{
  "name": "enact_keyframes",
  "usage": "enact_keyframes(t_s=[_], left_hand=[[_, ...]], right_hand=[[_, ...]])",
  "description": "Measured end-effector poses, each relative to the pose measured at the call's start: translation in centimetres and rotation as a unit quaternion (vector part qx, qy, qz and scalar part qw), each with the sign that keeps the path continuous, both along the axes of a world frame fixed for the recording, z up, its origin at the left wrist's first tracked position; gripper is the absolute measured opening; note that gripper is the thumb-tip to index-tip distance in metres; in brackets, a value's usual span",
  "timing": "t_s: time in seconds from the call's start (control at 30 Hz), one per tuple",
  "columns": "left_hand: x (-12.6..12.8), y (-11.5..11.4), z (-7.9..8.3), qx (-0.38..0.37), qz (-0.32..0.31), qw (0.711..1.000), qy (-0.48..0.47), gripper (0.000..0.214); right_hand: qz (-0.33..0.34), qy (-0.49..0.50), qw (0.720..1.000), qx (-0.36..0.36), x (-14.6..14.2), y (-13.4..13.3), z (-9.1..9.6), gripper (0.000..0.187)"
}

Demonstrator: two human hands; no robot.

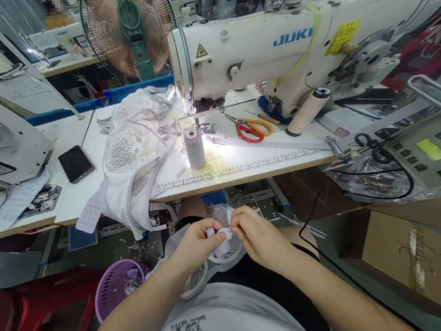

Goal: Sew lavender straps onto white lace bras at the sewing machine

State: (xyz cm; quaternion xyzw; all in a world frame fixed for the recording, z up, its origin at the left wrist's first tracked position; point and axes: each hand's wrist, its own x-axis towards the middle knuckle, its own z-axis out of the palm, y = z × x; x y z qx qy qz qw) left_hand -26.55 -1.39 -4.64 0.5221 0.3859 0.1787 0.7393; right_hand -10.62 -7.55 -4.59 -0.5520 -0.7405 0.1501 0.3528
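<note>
Above my lap, my left hand [198,243] is closed, its thumb and fingers pinching a white fabric strap [222,247]. Close beside it, my right hand [259,236] pinches the same white piece from the other side. A white lace bra [199,285] lies across my lap under both hands, and the strap appears to be part of it. My fingers partly hide the spot where they grip. On the table ahead, several more white lace bras [131,149] are heaped, with straps hanging over the front edge.
A JUKI sewing machine [250,45] stands ahead, with a grey thread cone [195,150] by its needle. Scissors [252,130], a phone [76,164] and a pinkish thread cone [310,111] lie nearby. A purple basket [111,289], red stool [57,311] and cardboard box [423,264] flank me.
</note>
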Motion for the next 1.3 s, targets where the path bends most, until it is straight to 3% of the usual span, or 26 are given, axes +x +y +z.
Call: enact_keyframes(t_s=[0.2,0.4,0.63,0.77,0.93,1.13,1.3], left_hand=[[0.3,-0.2,0.2,0.017,0.005,1.000,0.019,0.027],[0.0,-0.3,-0.3,0.005,0.002,1.000,0.007,0.027],[0.0,-0.2,-0.2,-0.036,0.023,0.999,-0.014,0.029],[0.2,-0.1,-0.4,-0.089,0.028,0.995,-0.030,0.028],[0.4,-0.2,-0.5,-0.136,0.036,0.989,-0.036,0.029],[0.6,-0.4,-0.5,-0.132,0.046,0.989,-0.041,0.030],[0.7,-0.4,-0.5,-0.133,0.056,0.988,-0.048,0.031]], right_hand=[[-0.063,-0.052,0.997,0.015,0.0,-0.6,0.6,0.015],[-0.029,0.110,0.980,-0.161,0.3,-0.4,2.2,0.016],[0.004,0.059,0.983,-0.172,0.8,0.0,2.0,0.009],[0.029,0.007,0.994,-0.102,1.0,0.1,1.8,0.011],[0.045,0.010,0.998,-0.037,0.9,0.5,1.4,0.018],[-0.031,-0.003,0.999,0.035,-0.5,0.3,-0.4,0.020],[-0.054,-0.037,0.995,0.080,-1.1,0.1,-1.0,0.020]])
